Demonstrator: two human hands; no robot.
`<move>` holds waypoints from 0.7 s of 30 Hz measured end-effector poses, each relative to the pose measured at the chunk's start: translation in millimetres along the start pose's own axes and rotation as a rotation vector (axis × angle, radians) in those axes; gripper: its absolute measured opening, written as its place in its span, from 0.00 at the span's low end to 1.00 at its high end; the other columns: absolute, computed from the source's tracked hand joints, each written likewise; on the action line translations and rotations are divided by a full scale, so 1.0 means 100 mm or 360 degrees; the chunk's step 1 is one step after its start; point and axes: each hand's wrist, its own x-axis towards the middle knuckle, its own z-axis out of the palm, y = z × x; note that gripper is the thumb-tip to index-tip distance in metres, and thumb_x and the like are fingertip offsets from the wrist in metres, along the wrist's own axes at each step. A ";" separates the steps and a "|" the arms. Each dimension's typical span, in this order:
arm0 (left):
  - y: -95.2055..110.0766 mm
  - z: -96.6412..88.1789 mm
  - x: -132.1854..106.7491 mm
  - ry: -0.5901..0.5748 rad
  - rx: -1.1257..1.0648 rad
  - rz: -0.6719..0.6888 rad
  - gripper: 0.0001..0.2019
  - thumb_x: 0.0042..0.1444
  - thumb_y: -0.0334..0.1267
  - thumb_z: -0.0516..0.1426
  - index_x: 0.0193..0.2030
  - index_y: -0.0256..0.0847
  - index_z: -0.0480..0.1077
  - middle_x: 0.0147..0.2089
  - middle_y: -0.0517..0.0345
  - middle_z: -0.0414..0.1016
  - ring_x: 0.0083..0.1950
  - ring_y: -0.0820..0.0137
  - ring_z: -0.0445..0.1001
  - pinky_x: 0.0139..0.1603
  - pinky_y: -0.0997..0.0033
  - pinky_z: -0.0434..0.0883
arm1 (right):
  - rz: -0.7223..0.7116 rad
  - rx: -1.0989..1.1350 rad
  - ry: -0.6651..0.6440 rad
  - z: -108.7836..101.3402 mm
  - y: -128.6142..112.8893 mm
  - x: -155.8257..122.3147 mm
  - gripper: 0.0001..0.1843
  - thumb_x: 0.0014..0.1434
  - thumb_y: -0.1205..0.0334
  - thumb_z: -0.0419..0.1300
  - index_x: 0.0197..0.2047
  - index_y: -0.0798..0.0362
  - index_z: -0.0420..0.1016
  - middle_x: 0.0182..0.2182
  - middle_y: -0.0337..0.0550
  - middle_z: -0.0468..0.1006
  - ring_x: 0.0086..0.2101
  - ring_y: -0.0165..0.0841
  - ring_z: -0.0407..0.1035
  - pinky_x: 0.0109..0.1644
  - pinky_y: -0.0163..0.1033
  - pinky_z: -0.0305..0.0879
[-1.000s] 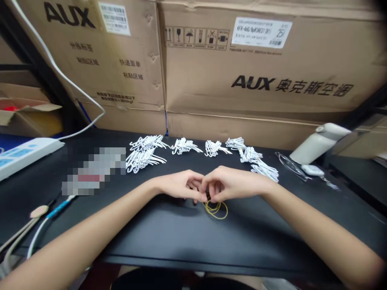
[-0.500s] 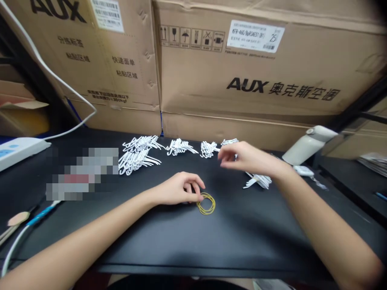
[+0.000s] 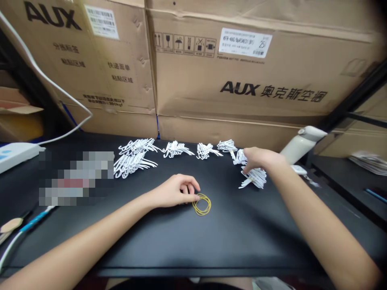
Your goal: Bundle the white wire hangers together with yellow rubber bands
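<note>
On the dark counter (image 3: 157, 241), the yellow rubber bands (image 3: 209, 207) lie in a loose ring, right by the thumb of your left hand (image 3: 178, 191). That hand is low, with its fingers softly bent, and the left grip has only a narrow gap between finger and thumb. I can't tell if it pinches the bands or just rests at their edge. Your right hand (image 3: 256, 158) is out at the right side, by the middle right bunch (image 3: 238, 156) of white hooks and over the back of the front right bunch (image 3: 255, 179). Its finger and thumb are bent, but I can't tell if that grip holds a hook or touches one. The step in hand looks like reaching to the bunches on the right while your left hand minds the bands. From here, the next move seems to call for a gentle right hand, because the two bunches sit close and the hooks could snag on each other. Half a second ago, your right hand was nearer the middle and hid part of the bunches. Now it is further to the right, while your left hand is still beside the bands.
</note>
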 end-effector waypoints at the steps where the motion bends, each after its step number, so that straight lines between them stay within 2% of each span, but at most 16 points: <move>1: 0.00 0.00 0.00 0.0001 0.0001 -0.0004 0.17 0.49 0.47 0.61 0.39 0.35 0.70 0.27 0.60 0.71 0.26 0.75 0.69 0.27 0.77 0.65 | 0.0015 -0.0047 0.0015 -0.02 -0.06 -0.05 0.26 0.42 0.61 0.68 0.45 0.58 0.71 0.43 0.55 0.76 0.37 0.42 0.74 0.30 0.37 0.66; 4: 0.01 0.00 0.00 0.0005 0.0008 -0.0009 0.16 0.50 0.47 0.60 0.39 0.35 0.70 0.25 0.61 0.71 0.25 0.75 0.69 0.27 0.76 0.65 | -0.0003 -0.0068 0.0019 -0.04 -0.13 -0.12 0.29 0.40 0.66 0.68 0.48 0.58 0.70 0.45 0.56 0.75 0.40 0.44 0.74 0.32 0.38 0.67; 8: 0.00 0.01 0.00 0.0016 0.0019 0.0010 0.15 0.51 0.47 0.60 0.39 0.36 0.70 0.26 0.60 0.72 0.24 0.75 0.70 0.27 0.76 0.66 | -0.0140 0.0048 0.0009 0.02 -0.03 -0.07 0.31 0.39 0.65 0.68 0.49 0.55 0.68 0.44 0.52 0.75 0.33 0.40 0.74 0.29 0.38 0.65; 13: 0.00 0.02 0.00 0.0045 0.0037 0.0015 0.15 0.51 0.47 0.59 0.39 0.36 0.70 0.27 0.60 0.72 0.24 0.75 0.70 0.27 0.77 0.66 | -0.0493 0.0085 0.0138 0.06 -0.02 -0.05 0.28 0.40 0.60 0.66 0.47 0.53 0.68 0.41 0.48 0.74 0.34 0.38 0.71 0.28 0.36 0.62; 18: 0.01 0.02 0.00 0.0052 0.0014 0.0036 0.15 0.52 0.47 0.59 0.39 0.36 0.70 0.27 0.59 0.73 0.24 0.75 0.70 0.27 0.76 0.66 | -0.0914 0.0239 0.0098 -0.02 -0.10 -0.14 0.21 0.46 0.52 0.63 0.41 0.53 0.71 0.32 0.42 0.72 0.32 0.34 0.67 0.30 0.35 0.60; 21: 0.02 0.02 -0.01 0.0052 0.0007 0.0039 0.15 0.52 0.47 0.58 0.39 0.36 0.70 0.26 0.59 0.72 0.23 0.75 0.70 0.27 0.76 0.66 | -0.1107 0.0376 0.0090 -0.06 -0.13 -0.20 0.19 0.47 0.51 0.63 0.39 0.53 0.73 0.28 0.39 0.69 0.29 0.31 0.64 0.29 0.34 0.59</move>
